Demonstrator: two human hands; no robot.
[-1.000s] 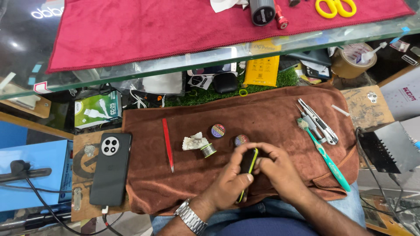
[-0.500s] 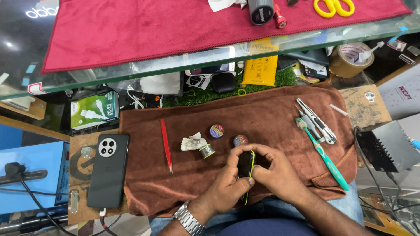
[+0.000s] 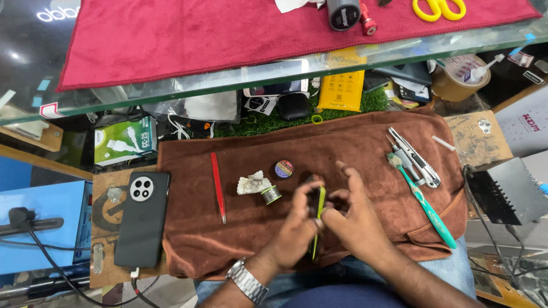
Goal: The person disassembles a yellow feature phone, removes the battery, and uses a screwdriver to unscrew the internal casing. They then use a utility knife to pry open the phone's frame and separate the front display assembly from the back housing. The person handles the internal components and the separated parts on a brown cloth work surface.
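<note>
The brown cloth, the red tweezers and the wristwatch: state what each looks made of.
The brown cloth looks like soft pile fabric, perhaps microfibre: matte, fuzzy, with folds at its edges. The red tweezers seem to be metal with a glossy red coat; the bare tip looks grey, though it is small. The wristwatch band looks like polished steel: silvery links that catch the light.

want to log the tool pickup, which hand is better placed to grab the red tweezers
Left, probably. The left hand grips the phone but lies nearer the red tweezers, which sit off to its side on the brown cloth. The right hand would have to cross over the phone.
</note>
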